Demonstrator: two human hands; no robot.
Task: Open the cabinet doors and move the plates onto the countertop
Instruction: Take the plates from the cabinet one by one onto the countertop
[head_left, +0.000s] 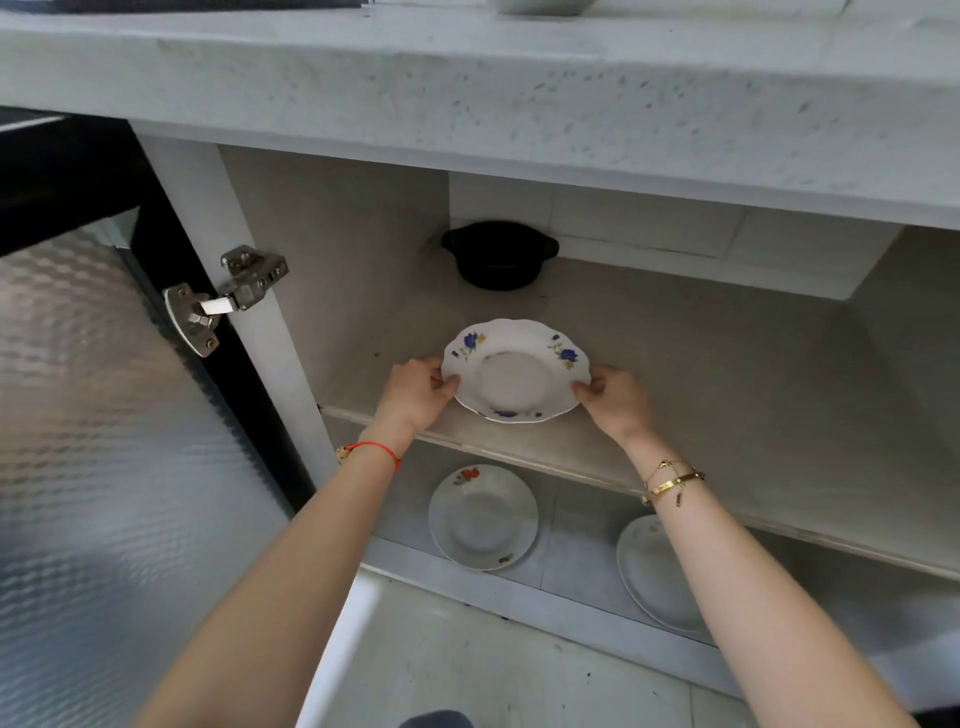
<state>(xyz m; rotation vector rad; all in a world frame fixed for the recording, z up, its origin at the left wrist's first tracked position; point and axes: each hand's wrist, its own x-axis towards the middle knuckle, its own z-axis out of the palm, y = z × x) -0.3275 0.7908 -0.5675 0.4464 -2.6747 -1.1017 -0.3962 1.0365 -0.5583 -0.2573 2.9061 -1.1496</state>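
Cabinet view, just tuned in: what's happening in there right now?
A person grips the blue-flowered plate by opposite rims, left hand and right hand, over the upper shelf. The cabinet door stands open. Two more plates wait on the lower shelf; a black pot sits behind.

Both forearms are bare, no sleeves showing. The left wrist (375, 451) wears a thin red string bracelet with a small gold charm. The right wrist (670, 480) carries gold bracelets: a bangle and a fine chain with a dangling piece.
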